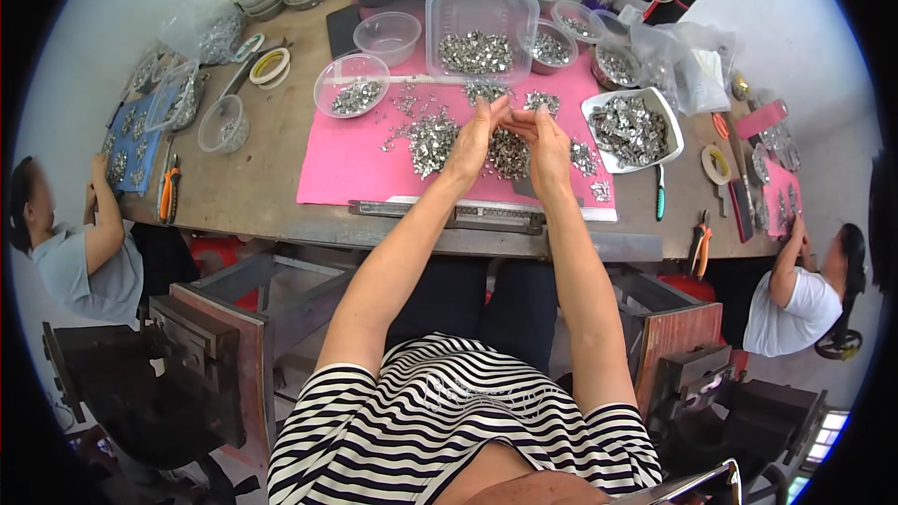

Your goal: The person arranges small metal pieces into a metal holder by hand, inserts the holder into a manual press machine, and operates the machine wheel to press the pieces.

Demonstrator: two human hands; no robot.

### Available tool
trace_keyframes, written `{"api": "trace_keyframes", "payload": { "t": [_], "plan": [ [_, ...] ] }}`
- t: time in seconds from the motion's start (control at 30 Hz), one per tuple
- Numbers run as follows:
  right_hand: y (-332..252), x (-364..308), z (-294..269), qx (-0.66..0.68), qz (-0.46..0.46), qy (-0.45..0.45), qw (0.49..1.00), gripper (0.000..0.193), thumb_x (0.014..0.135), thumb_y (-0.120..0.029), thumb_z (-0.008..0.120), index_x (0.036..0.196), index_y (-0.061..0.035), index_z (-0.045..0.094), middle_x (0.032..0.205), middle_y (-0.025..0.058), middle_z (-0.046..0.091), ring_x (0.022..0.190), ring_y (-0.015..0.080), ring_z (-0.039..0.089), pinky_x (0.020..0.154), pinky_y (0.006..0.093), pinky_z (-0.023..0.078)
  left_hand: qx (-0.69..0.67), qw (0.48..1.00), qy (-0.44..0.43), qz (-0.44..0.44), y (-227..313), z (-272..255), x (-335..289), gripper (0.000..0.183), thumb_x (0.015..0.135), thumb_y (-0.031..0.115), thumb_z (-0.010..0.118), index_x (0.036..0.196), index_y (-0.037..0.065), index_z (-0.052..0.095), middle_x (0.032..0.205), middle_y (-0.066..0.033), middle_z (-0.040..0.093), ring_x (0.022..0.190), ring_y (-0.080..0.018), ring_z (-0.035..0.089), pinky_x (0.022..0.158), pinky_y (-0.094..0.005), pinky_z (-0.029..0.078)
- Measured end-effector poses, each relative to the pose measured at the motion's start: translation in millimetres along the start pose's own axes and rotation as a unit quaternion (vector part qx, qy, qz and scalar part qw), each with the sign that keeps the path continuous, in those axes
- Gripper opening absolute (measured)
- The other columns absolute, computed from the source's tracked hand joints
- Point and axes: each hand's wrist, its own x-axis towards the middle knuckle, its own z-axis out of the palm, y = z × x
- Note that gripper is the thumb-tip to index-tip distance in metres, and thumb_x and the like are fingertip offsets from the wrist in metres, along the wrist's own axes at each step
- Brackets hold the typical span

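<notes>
"What's there?"
"Left hand [475, 142] and right hand [548, 142] curve open, fingertips close, mid-frame; metal pieces [507, 159] lie between them on the pink mat [339, 164];"
"Risk?"
"A wide sweep could blend in the left-hand pile [431, 144]."

Silvery metal pieces [432, 142] dot a pink mat [337, 164] toward twelve; brown tabletop [281, 112], white tray [622, 166] at two, orange-handled pliers [166, 198] at nine, black-and-white striped shirt [412, 430] at six.
</notes>
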Motion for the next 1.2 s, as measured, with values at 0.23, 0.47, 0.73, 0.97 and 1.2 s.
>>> {"api": "trace_keyframes", "payload": {
  "t": [0.23,0.47,0.73,0.97,1.2],
  "plan": [
    [-33.2,-38.1,-40.7,-0.255,-0.039,-0.067,0.964,0.016,0.098,-0.015,0.068,0.105,-0.0003,0.072,0.096,0.0064,0.074,0.085,0.0118,0.068,0.077,0.028,0.055,0.249,0.966,0.015,0.068,20.0,-47.3,-37.6,0.018,0.096,0.019,0.069,0.11,0.008,0.075,0.097,-0.0043,0.073,0.089,-0.0175,0.066,0.081,-0.0352,0.052],
    [-13.7,-64.7,-42.2,-0.524,-0.191,-0.066,0.828,0.01,0.085,-0.005,0.073,0.095,-0.0022,0.071,0.084,0.0124,0.064,0.075,0.0302,0.065,0.069,0.0407,0.05,0.563,0.807,-0.004,0.176,11.0,-37.2,-62.7,0.011,0.085,0.023,0.076,0.089,0.014,0.073,0.083,-0.0015,0.061,0.089,-0.0225,0.056,0.09,-0.0419,0.034],
    [-17.3,-73.8,-44.1,-0.554,-0.179,-0.102,0.807,0.008,0.085,-0.005,0.072,0.093,-0.0052,0.07,0.086,0.0103,0.064,0.077,0.0288,0.064,0.077,0.0405,0.043,0.602,0.769,-0.018,0.213,1.0,-35.0,-66.1,0.009,0.086,0.023,0.076,0.09,0.016,0.073,0.083,-0.001,0.058,0.091,-0.0211,0.054,0.09,-0.0432,0.031],
    [-15.6,-76.6,-44.9,-0.534,-0.137,-0.072,0.831,0.007,0.085,-0.007,0.073,0.091,-0.0059,0.071,0.085,0.0084,0.065,0.079,0.0284,0.064,0.078,0.0412,0.041,0.601,0.776,-0.003,0.19,-2.3,-32.6,-66.6,0.008,0.086,0.021,0.076,0.09,0.015,0.073,0.085,-0.0008,0.058,0.092,-0.0217,0.055,0.093,-0.0456,0.032],
    [-6.4,-76.1,-33.3,-0.608,-0.22,-0.061,0.76,0.01,0.083,-0.012,0.077,0.087,-0.0066,0.069,0.084,0.0073,0.062,0.085,0.0279,0.061,0.076,0.0412,0.038,0.628,0.744,-0.008,0.23,-0.7,-30.5,-63.4,0.008,0.085,0.018,0.076,0.089,0.012,0.073,0.085,-0.0009,0.06,0.094,-0.0219,0.056,0.096,-0.0496,0.032]
  ]
}}
